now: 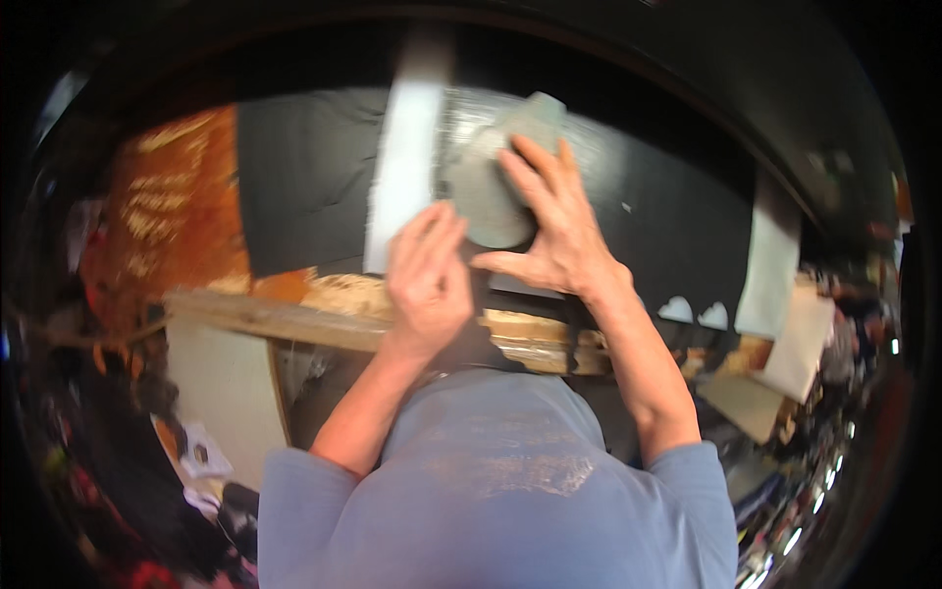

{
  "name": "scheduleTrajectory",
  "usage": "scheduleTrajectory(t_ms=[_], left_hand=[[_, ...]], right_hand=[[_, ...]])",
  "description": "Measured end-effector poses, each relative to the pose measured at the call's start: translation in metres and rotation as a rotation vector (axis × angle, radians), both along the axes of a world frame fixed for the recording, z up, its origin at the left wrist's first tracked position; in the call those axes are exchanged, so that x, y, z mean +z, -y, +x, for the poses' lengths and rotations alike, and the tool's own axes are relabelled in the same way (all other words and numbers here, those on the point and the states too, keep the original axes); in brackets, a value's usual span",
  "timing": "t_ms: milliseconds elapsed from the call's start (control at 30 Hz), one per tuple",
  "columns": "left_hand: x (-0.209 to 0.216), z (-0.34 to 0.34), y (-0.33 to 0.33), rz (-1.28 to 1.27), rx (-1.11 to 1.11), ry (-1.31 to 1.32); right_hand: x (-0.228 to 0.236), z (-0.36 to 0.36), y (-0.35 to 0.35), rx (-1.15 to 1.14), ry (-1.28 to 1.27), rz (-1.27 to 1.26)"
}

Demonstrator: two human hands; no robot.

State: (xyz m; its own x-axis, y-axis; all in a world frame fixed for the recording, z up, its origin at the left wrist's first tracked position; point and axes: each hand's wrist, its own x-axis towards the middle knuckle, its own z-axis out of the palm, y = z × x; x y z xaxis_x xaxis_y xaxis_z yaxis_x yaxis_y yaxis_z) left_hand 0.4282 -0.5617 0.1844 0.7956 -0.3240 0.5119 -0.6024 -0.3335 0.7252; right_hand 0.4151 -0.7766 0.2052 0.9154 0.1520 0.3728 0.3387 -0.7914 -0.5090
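Note:
A flat grey-green piece (pixel 488 201), rounded at its near end and narrower at its far tip, lies over dark sheet material at the middle of the bench. Across its right side rests my right hand (pixel 564 231), fingers spread and thumb stretched out to the left. My left hand (pixel 427 280) is by the piece's lower left edge, its fingers drawn together. Motion blurs those fingertips, and whatever they may pinch cannot be made out.
Black sheet material (pixel 677 226) spreads to the right, with two small white shapes (pixel 677 310) near its front edge. A white strip (pixel 402 167) runs away from me, left of centre. Farther left are another dark sheet (pixel 309 177) and a worn orange-brown surface (pixel 177 206).

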Motion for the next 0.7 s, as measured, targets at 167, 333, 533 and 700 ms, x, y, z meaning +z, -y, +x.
scheduleTrajectory(t_ms=[167,333,533,700], left_hand=[[0.015,0.006,-0.044,-0.129,0.090,-0.089],[0.009,0.032,-0.244,-0.450,1.089,-0.177],[-0.036,0.075,-0.376,-0.299,0.897,-0.523],[0.029,0.039,-0.374,-0.221,1.175,-0.270]], right_hand=[[-0.003,0.007,-0.014,-0.064,0.076,-0.025],[-0.006,0.010,-0.012,-0.098,-0.019,-0.058],[0.000,0.009,-0.011,-0.093,-0.031,-0.087],[0.000,0.009,-0.012,-0.075,0.026,-0.026]])
